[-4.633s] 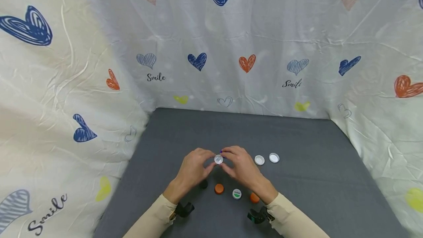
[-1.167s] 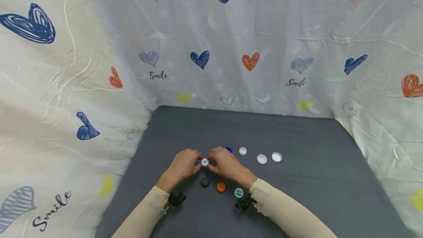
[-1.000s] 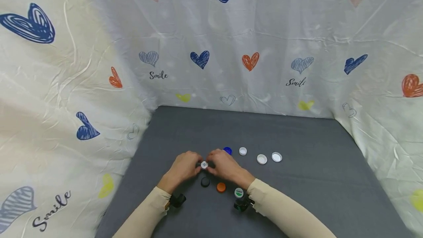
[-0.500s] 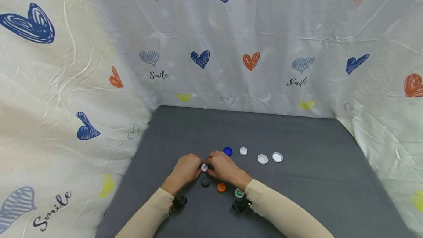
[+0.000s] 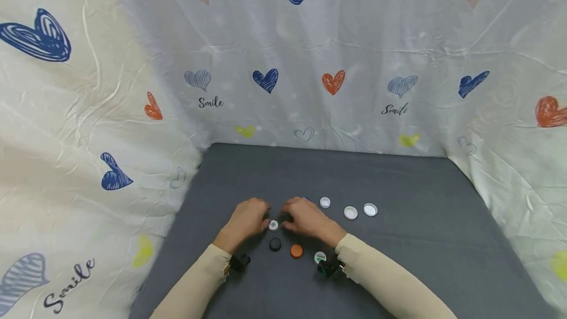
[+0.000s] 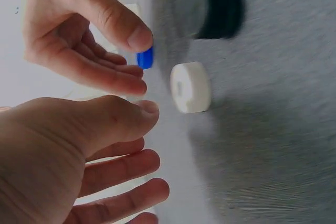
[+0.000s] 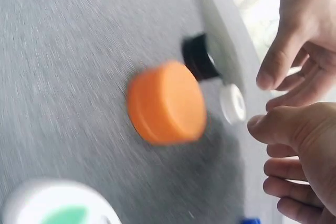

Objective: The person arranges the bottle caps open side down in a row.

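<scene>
A small white cap (image 5: 273,225) with a grey mark on top lies on the dark grey cloth between my two hands. My left hand (image 5: 249,218) is beside it on the left, fingers loosely spread in the left wrist view, thumb (image 6: 131,116) near the cap. To its right my right hand (image 5: 305,216) is held apart from it, thumb and fingers parted around nothing. Just in front of the white cap sits a black cap (image 5: 275,244), with an orange cap (image 5: 296,251) to its right. A white cap with a green mark (image 5: 320,257) stands by my right wrist.
Behind my right hand a blue cap (image 6: 145,57) is mostly hidden in the head view. Farther right lie a small white cap (image 5: 325,203) and two larger white caps, one nearer (image 5: 350,213), the other farthest right (image 5: 370,209). A heart-printed curtain (image 5: 372,28) surrounds the table.
Both hands pinched the small white cap while it came down toward me and left to the cloth. Now they have let go, and my right hand has drawn off to the right.
</scene>
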A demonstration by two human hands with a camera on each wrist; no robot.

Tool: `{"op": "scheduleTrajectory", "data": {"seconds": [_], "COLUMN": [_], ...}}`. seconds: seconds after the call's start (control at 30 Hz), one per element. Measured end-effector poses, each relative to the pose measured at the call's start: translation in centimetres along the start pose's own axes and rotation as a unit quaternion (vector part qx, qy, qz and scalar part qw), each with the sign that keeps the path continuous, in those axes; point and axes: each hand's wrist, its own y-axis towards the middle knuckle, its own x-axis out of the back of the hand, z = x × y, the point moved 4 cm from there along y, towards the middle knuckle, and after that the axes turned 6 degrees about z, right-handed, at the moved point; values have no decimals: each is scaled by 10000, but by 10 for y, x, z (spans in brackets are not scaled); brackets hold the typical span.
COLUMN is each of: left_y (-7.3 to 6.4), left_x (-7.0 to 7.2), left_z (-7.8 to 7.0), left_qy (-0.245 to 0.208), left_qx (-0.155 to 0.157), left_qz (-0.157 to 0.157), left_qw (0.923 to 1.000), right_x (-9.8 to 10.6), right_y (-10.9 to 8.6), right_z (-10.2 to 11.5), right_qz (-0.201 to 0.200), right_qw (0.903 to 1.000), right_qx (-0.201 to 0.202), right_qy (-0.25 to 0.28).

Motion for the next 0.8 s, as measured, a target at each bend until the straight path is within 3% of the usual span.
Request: {"op": "scheduleTrajectory", "data": {"seconds": [0.4, 0.8], "left_y": [37, 69], "left_x": [18, 11], "left_z": [-14, -28], "left_qy": [-40, -161], "left_qx": [-128, -148], "left_qz": [-17, 362], "left_qw": [9999, 9991], "right_x": [30, 36], "right_y": [-13, -24], "right_z": [-42, -69], "right_qz": [0, -59], "right_qw": [9991, 9973], "right_qx": [-431, -728], "right_qy": [-43, -76]}}
